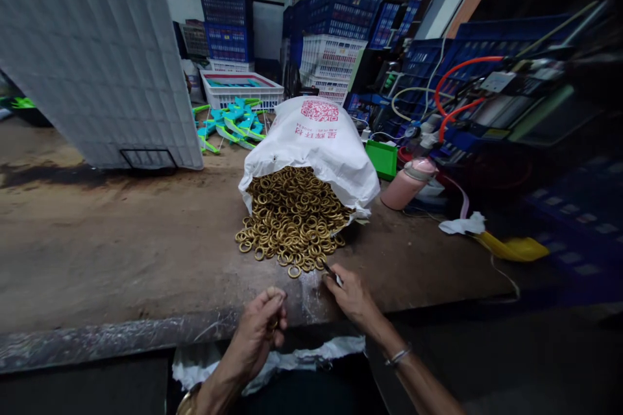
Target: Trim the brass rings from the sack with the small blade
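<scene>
A white sack (316,142) lies on its side on the brown workbench (121,253), with a heap of brass-coloured rings (292,220) spilling from its mouth. My left hand (260,331) is curled at the bench's front edge, fingers pinched on one or two of the rings. My right hand (351,298) rests just below the heap, closed on a thin dark metal tool (333,272) whose tip points toward the nearest loose rings.
A large white gridded panel (102,52) leans at the left. A pink bottle (406,183), green box (382,159), yellow scoop (513,248) and hoses lie at the right. Blue and white crates are stacked behind. A white plastic bag (292,360) hangs below the bench edge.
</scene>
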A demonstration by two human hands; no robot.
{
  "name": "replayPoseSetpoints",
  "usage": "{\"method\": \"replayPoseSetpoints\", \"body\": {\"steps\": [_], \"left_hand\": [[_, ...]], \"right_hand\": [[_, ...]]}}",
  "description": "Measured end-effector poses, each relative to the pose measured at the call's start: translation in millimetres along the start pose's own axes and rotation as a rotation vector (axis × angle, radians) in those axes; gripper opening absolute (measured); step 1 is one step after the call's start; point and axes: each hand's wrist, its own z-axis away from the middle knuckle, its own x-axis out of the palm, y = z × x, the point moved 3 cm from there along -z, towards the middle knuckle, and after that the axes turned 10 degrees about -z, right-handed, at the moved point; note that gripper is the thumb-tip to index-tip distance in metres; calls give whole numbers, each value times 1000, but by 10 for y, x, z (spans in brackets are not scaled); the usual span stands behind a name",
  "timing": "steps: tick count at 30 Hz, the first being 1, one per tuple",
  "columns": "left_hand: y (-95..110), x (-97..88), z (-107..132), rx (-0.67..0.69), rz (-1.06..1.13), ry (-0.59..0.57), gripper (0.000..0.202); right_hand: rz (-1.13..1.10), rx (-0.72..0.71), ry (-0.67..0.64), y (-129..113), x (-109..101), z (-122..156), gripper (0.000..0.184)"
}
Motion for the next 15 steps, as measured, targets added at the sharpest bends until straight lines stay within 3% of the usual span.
{"method": "replayPoseSetpoints", "body": {"steps": [4, 7, 15], "left_hand": [[5, -4, -12, 104, -182, 81, 43], [55, -3, -17, 155, -256, 116, 43], [173, -63, 22, 364, -386, 185, 23]], "right_hand": [[-352, -19, -124, -260, 274, 46, 26], [-523, -5, -225, -452, 459, 65, 30], [-545, -34, -341, -614, 638, 76, 43]]}}
